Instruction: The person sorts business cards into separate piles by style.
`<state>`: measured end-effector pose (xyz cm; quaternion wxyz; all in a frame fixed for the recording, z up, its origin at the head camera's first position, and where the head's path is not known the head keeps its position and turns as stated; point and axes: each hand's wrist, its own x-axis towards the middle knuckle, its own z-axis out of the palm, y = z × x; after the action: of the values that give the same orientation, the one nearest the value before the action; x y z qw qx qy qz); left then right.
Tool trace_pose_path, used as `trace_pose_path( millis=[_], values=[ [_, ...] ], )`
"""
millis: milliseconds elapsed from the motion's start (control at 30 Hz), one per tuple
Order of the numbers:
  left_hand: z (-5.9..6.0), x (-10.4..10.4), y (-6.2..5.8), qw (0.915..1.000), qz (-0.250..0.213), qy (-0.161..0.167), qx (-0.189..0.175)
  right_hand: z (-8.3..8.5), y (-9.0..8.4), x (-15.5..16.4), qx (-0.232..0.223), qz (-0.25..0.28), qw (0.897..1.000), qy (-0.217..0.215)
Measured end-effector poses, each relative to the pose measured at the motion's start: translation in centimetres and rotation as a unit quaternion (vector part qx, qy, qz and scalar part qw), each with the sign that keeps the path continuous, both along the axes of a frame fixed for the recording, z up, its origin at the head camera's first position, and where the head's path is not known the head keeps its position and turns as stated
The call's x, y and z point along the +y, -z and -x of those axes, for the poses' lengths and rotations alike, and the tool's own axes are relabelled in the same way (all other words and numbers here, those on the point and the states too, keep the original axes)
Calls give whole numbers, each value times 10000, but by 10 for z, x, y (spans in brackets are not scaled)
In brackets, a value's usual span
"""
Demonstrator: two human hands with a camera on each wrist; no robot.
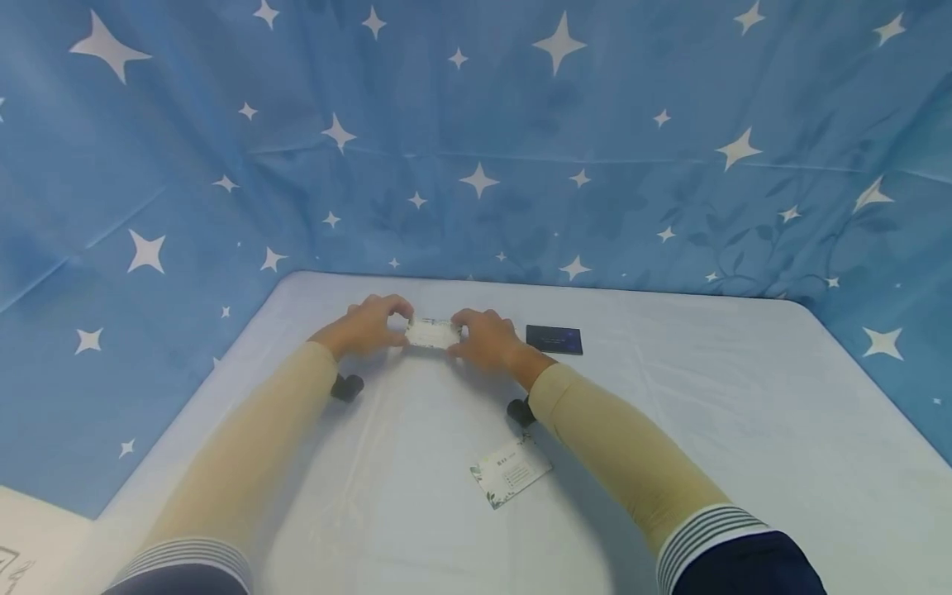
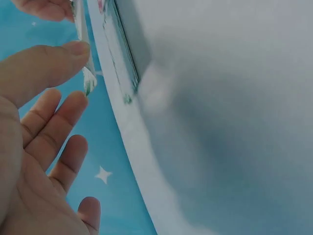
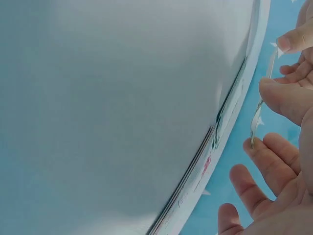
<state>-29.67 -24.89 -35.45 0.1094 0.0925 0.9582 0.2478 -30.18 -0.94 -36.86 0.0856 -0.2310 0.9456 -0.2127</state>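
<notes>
In the head view, my left hand (image 1: 366, 324) and right hand (image 1: 488, 339) hold a white card (image 1: 433, 334) with a leafy print between them, one at each end, above the far part of the table. Seen from the left wrist, the thumb and fingertips pinch the end of this thin card (image 2: 89, 81), edge-on, while the other fingers spread loosely. The right wrist view likewise has the card (image 3: 257, 117) between my right thumb and fingertip. Below it, flat on the table, lies another white card (image 2: 117, 54) with green at its edge, seen obliquely.
A dark blue card (image 1: 554, 340) lies to the right of my right hand. Nearer me, another white card (image 1: 511, 471) with green leaves and printed lines lies tilted beside my right forearm. A blue curtain (image 1: 476, 132) with white stars hangs behind the white table (image 1: 744, 397).
</notes>
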Motion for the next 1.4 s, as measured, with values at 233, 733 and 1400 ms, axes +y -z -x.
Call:
trace_pose_path(
  millis=[233,733,1400],
  values=[
    [15,-1,4,9998,-114,159,-14,10,1,-6,-74,-247,9996,95],
    [25,-2,13,9998,152,-56,67,15,4,-16,89,-496,9980,395],
    [29,4,20,9982,479,-165,-312,22,10,-19,-159,-625,9970,437]
  ],
)
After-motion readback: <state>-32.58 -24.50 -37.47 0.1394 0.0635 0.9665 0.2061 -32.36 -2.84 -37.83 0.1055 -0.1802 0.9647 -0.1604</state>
